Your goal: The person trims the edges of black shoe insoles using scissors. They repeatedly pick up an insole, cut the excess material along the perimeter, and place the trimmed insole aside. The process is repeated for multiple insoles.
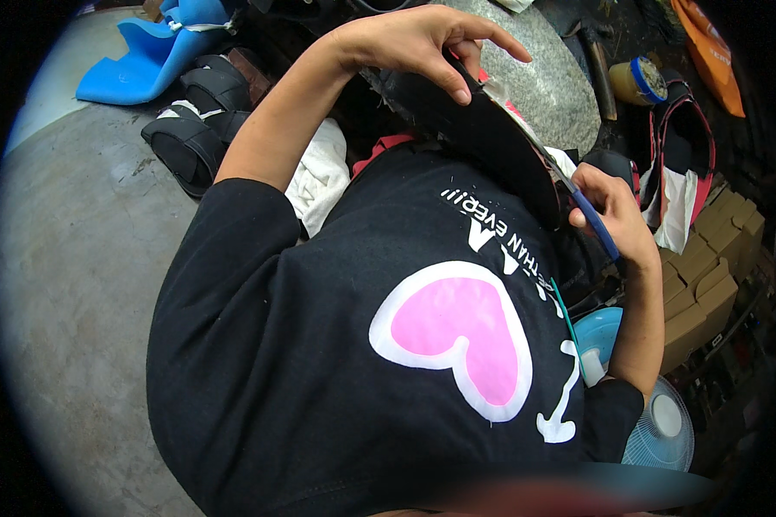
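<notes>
Looking down over a black shirt (259, 379) with a pink heart (453, 323) to two bare hands at work at the far side. Holds the far end of a black piece (470, 125) in the left hand (422, 47): pinching with thumb in front and some fingers curled behind, index finger stretched out free toward the right. Grips scissors (582, 202) by the blue handle in the right hand (608, 207), fingers closed around it, nearer and further right. Points the blades far and left, along the right edge of the black piece, between the two hands.

To judge by this, midway through cutting along that edge. Shows white and red bits beside the blades, perhaps waste not yet fully off; too small to be sure. Cannot tell how much of the edge is already trimmed, nor whether the blades stand open. Likely leaves at least the stretch from the blades up to the left hand to cut.

Beyond the black piece, a round grey stone (539, 77). To the far right, a hammer (599, 73), a jar (636, 82) and an orange bag (714, 60). To the right, cardboard boxes (707, 280); nearer, a fan (664, 422). To the far left, black sandals (190, 146) near a blue sheet (142, 65); just beside the left forearm, white cloth (319, 177).
</notes>
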`<move>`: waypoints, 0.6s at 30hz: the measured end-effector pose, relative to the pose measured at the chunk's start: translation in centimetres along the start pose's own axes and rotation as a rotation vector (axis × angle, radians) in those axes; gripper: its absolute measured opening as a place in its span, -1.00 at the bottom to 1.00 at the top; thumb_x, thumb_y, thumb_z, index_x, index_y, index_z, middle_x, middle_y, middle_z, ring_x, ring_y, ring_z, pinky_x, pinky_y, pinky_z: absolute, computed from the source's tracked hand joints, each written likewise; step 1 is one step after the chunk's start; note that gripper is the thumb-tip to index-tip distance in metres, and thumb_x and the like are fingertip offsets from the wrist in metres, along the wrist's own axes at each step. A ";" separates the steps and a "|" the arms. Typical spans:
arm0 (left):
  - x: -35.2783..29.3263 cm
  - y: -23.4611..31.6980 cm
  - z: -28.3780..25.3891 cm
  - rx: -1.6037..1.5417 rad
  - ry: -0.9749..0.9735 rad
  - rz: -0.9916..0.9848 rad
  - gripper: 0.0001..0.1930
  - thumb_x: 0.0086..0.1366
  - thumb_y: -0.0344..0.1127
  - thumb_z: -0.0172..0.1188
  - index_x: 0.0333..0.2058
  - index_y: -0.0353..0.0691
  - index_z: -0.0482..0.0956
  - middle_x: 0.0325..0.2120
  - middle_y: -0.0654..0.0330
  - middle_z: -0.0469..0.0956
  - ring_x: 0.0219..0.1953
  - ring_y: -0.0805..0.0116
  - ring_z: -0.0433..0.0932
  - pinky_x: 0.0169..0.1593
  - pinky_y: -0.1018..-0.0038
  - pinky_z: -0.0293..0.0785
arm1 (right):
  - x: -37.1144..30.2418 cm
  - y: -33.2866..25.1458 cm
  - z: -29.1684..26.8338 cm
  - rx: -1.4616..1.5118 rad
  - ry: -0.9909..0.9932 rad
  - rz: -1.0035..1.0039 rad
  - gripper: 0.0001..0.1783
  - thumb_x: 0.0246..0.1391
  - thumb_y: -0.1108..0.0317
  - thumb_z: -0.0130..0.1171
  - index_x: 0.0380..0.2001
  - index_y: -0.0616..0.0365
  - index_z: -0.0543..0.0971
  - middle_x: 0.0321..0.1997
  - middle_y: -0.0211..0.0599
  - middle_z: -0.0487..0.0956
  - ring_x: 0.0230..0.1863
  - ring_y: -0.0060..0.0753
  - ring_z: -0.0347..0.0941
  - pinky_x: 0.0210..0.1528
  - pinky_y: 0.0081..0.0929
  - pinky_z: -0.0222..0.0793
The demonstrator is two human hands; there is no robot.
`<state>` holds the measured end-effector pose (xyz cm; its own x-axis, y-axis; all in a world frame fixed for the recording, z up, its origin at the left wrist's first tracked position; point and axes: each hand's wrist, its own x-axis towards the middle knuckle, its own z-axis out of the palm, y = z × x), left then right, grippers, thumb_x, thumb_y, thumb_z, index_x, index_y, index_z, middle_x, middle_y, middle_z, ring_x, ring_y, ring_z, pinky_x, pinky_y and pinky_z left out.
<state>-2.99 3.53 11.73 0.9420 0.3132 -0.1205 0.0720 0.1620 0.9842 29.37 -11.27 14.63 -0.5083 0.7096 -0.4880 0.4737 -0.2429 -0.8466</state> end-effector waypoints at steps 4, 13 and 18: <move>-0.3 -0.4 0.3 0.284 0.117 0.061 -0.24 -0.04 -0.42 0.46 0.21 -0.16 0.43 -0.55 0.31 0.53 -0.46 0.58 0.49 -0.23 0.63 0.41 | -0.3 0.8 0.6 0.205 -0.025 0.115 -0.62 0.01 0.13 0.40 -0.41 0.15 0.46 -0.62 -0.59 0.35 -0.67 -0.77 0.21 -0.64 -0.71 0.03; -1.1 0.3 3.0 0.539 0.093 0.073 -0.59 0.17 -0.32 0.27 0.03 -0.22 0.56 -0.14 0.06 0.63 -0.12 0.22 0.58 0.01 0.39 0.45 | 3.6 3.5 -2.4 0.108 0.499 0.100 -0.75 0.19 0.20 0.23 -0.38 0.16 0.50 -0.66 -0.54 0.38 -0.66 -0.70 0.30 -0.62 -0.66 0.14; -6.1 1.6 4.4 0.401 0.445 0.173 -0.72 0.19 -0.35 0.23 -0.12 -0.29 0.65 -0.29 0.11 0.68 -0.22 0.36 0.62 -0.07 0.42 0.49 | 9.4 7.0 -3.9 -0.200 0.569 0.107 -0.74 0.16 0.22 0.26 -0.41 0.21 0.55 -0.60 -0.47 0.48 -0.54 -0.71 0.38 -0.48 -0.63 0.22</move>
<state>-7.20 -2.26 14.62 0.7303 0.6775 0.0877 0.1292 -0.2630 0.9561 30.68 -3.71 4.92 -0.0124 0.9434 -0.3313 0.6550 -0.2427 -0.7156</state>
